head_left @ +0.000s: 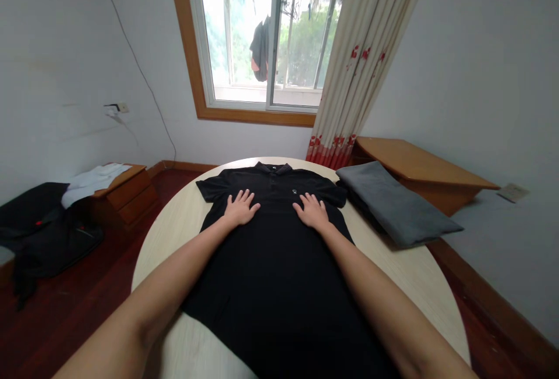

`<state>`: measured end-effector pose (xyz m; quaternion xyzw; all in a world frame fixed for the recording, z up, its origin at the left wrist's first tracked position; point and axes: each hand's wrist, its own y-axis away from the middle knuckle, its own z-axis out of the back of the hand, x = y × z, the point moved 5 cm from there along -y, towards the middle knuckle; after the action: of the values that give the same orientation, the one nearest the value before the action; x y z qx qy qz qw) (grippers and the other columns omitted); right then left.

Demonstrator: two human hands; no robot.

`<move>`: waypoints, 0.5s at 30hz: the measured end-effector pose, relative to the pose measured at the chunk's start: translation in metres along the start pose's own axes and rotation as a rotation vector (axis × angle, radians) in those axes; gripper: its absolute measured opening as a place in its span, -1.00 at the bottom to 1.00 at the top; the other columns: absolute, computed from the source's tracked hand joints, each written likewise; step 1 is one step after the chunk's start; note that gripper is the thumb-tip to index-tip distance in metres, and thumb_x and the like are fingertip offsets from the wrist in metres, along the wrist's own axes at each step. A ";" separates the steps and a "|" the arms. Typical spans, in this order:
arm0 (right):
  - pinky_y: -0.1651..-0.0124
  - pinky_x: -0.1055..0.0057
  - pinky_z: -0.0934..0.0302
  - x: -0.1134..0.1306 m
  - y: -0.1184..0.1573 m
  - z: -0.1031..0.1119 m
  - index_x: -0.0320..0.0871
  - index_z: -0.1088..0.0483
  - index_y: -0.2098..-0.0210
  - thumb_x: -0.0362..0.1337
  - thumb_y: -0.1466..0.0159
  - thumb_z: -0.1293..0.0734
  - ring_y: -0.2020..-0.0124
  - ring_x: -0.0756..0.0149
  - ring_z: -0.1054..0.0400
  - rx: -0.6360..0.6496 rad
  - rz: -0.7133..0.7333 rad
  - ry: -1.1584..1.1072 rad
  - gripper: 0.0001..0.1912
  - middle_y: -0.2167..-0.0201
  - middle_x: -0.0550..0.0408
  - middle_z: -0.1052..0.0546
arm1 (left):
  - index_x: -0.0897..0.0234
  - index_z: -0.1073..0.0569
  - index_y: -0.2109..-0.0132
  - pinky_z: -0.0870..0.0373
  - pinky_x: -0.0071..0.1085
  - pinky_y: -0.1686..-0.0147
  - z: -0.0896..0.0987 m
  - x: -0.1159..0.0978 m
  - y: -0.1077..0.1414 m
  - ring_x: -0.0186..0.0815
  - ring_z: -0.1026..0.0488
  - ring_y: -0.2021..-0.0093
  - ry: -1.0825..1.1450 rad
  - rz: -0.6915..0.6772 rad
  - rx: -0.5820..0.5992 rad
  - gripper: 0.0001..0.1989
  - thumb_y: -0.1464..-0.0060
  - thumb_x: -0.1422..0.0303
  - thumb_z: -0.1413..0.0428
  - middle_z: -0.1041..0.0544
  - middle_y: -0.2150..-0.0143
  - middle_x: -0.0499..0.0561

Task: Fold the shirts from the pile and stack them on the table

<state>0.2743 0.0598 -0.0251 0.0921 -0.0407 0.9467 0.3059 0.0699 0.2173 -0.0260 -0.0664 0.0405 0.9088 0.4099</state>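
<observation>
A black polo shirt [275,274] lies spread front side up on a round pale table [174,239], its collar toward the window and its hem toward me. Both short sleeves are laid out to the sides. My left hand [240,209] rests flat on the left chest of the shirt, fingers spread. On the other side my right hand [311,211] lies flat with fingers apart, just below a small white logo [294,191]. Neither hand grips the cloth. My forearms cover parts of the shirt's side edges.
Folded dark grey cloth [393,201] sits on the table's right side, overhanging its edge. Beyond it stands a brown wooden desk [423,160]. A small drawer cabinet [131,195] and a black bag [56,245] are at left. A curtain [362,64] hangs beside the window.
</observation>
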 end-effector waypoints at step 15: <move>-0.46 0.06 0.22 0.007 0.121 0.009 -0.27 -0.13 -0.41 -0.04 -0.48 -0.07 -0.47 0.09 0.11 -0.059 0.001 -0.048 -0.37 -0.46 -0.11 -0.06 | 0.17 -0.11 -0.46 0.15 0.15 -0.40 0.004 -0.035 0.167 -0.06 0.15 -0.52 0.062 -0.269 0.031 -0.36 -0.37 0.01 0.15 0.07 -0.53 0.09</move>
<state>0.1992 -0.0351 -0.0176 0.1057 -0.0762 0.9429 0.3067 -0.0327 0.0822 -0.0136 -0.0931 0.0579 0.8425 0.5274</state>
